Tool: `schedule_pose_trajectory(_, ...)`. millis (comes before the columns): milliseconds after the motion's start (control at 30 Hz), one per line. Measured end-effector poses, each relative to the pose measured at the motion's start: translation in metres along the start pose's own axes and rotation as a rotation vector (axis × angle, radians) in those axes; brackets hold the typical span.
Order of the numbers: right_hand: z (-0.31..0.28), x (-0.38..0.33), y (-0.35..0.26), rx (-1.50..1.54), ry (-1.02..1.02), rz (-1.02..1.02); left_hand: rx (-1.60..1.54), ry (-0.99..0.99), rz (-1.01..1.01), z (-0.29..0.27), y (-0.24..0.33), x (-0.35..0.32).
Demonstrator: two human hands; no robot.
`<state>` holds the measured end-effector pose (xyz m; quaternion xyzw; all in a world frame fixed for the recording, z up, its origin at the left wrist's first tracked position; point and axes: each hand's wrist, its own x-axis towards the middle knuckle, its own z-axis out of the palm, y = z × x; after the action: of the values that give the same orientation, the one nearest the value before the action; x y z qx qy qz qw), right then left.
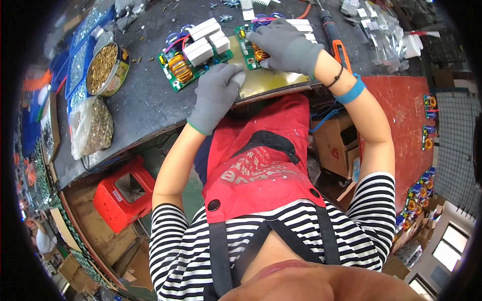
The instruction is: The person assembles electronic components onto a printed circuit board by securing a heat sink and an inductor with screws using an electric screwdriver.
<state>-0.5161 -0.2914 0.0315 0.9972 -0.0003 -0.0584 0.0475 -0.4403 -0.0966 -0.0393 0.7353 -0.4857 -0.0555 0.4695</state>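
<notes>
My left hand (215, 95), in a grey glove, lies at the front edge of the bench with fingers closed together. What it pinches, if anything, is hidden. Just beyond it sits a green circuit board (176, 85) carrying a copper-wound coil (179, 68), white blocks (199, 50) and blue round parts. My right hand (288, 47), gloved too, reaches over a second green circuit board (247, 50) with its fingers bent around the parts on it, covering much of the board. Under both hands lies a shiny brass-coloured plate (271, 84).
At the left stand a round tin of brass screws (104, 68), blue bins of small metal parts (78, 65) and a plastic bag of hardware (92, 125). An orange-black electric screwdriver (334, 37) lies right of my right hand. Beyond are metal pieces in clear bags (381, 42). A red stool (124, 194) is below.
</notes>
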Motion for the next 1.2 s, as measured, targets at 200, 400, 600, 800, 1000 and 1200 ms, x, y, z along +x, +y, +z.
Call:
schedule_pose_trajectory(200,-0.003,-0.016,0.014,-0.054,-0.019,0.029,0.158,0.005,0.111,0.021,-0.004,0.008)
schedule_pose_trajectory(400,0.005,-0.029,0.015,-0.105,0.18,-0.061,0.219,-0.014,0.18,0.023,-0.004,0.011)
schedule_pose_trajectory(600,0.005,-0.024,0.015,-0.06,0.176,-0.053,0.291,-0.113,0.146,0.022,-0.002,0.019)
schedule_pose_trajectory(800,0.011,-0.022,0.016,-0.09,0.239,-0.073,0.13,-0.03,0.067,0.021,-0.007,0.022)
schedule_pose_trajectory(1000,-0.003,-0.013,-0.002,-0.051,0.042,-0.056,-0.011,0.057,-0.039,0.018,-0.007,0.016)
schedule_pose_trajectory(1200,-0.005,-0.006,-0.007,-0.062,-0.111,-0.028,-0.011,0.021,-0.107,0.018,-0.004,0.015)
